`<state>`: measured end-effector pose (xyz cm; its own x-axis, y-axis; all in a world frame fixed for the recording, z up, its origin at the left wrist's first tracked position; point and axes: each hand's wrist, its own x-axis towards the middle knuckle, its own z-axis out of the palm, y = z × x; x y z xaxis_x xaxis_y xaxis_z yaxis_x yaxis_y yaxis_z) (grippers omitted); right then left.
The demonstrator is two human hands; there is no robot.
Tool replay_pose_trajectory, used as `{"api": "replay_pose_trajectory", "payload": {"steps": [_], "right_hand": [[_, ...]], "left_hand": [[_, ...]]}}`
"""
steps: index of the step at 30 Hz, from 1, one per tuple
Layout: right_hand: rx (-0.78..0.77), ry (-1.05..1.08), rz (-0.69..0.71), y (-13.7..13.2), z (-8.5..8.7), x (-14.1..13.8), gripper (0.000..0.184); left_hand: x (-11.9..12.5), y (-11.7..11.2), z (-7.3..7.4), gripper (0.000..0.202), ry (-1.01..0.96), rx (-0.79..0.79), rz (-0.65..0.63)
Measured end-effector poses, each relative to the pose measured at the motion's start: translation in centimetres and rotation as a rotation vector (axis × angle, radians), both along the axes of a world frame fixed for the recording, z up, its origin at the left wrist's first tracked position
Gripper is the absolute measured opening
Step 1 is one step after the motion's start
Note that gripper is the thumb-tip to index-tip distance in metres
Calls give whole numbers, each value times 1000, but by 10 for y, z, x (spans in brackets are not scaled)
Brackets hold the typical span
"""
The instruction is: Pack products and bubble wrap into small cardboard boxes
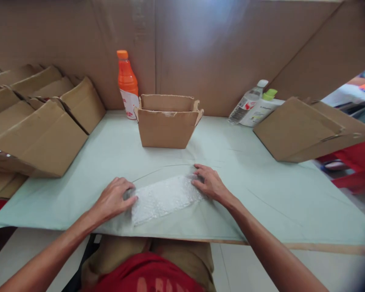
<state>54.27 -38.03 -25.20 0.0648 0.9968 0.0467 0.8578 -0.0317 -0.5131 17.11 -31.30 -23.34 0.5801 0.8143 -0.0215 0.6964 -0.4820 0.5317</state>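
A flat, crinkled white strip of bubble wrap (pixel 167 197) lies slantwise near the front of the cloth-covered table, its right end farther from me. At its left end is my left hand (pixel 117 196), thumb and fingertips apart and touching the edge. My right hand (pixel 210 181) rests at the far right corner, the thumb on the wrap and the forefinger stretched beyond it. Neither hand is closed round the wrap. Behind it stands a small open cardboard box (pixel 167 129) with slanted sides.
Several cardboard boxes (pixel 39 138) crowd the left side. Another box (pixel 301 129) leans at the right edge. An orange-capped bottle (pixel 128 85) stands at the back, while a clear bottle (pixel 247 103) and a white green-capped bottle (pixel 260 110) tilt against the cardboard wall (pixel 219 52).
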Motion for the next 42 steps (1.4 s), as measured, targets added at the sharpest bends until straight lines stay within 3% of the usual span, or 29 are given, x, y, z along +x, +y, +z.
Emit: {"api": "replay_pose_trajectory", "payload": {"steps": [2,5,9,11,14,16,18,21,24,26,28,33,36,38,42], "right_hand": [[66,77,-30,-6,4,-9,8],[94,246,-74,-18,14,-19,14],[92,442,-192,-29,22,-24,24],[72,521,-245,-29,21,-25,27],[-13,593,-275,-30,21,-26,55],[-37,587,-248,-35,23,-25,67],[-65,541,-187,-43,26,-24,64],[-149,468,-60,-55,26,-26,40],[-194,428,-3,-59,26,-32,27],[-135,393,-11,-54,36,-36,25],[-6,340,-29,-43,58,-36,25],[395,166,-128,22,146,-26,31],[516,126,-151,80,187,-12,36],[451,99,-133,119,199,-2,35],[-22,-131,-9,176,201,17,25]], "left_hand": [[9,-15,-1,12,27,36,-40],[18,-18,1,8,-88,-22,-49],[16,-4,7,11,-311,-196,142],[14,3,5,31,-402,-313,244],[10,3,-2,75,-507,-497,280],[5,-3,-6,81,-539,-539,255],[0,-12,-9,68,-524,-531,201],[-2,-25,-11,38,-408,-453,73],[6,-30,-8,27,-344,-348,-11],[14,-24,4,27,-375,-247,-33],[23,-11,28,27,-443,-68,-52],[50,48,121,23,-543,435,-19],[70,98,163,28,-551,524,60],[82,134,177,30,-492,435,91],[98,192,179,15,-140,140,-40]]}}
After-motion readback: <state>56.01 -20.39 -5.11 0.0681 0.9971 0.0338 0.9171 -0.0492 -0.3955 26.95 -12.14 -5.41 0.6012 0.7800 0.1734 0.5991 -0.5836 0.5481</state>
